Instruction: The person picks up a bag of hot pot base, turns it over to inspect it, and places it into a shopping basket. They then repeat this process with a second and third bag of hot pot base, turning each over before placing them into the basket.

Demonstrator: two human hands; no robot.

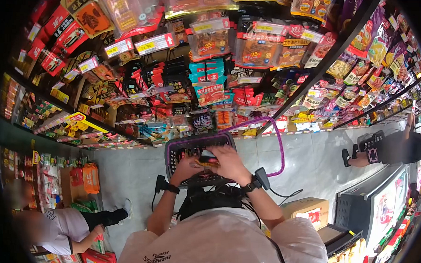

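Note:
My left hand (188, 170) and my right hand (231, 165) come together over a dark shopping basket (225, 138). Between them is a small packet (208, 158) with dark, red and yellowish parts; its print is too small to read. The fingers of both hands are closed around it, my right hand partly covering it from above. Dark packets show inside the basket, mostly hidden by my hands. The basket's purple handle (282, 146) is swung out to the right. A black strap with a small device circles each wrist.
Ahead stand shelves of hanging food packets, including turquoise packets (211, 87) and price tags (154, 44). One person (65, 226) is at lower left, another (393, 148) at far right. A cardboard box (306, 208) and a glass-topped cabinet (374, 204) stand at right on grey floor tiles.

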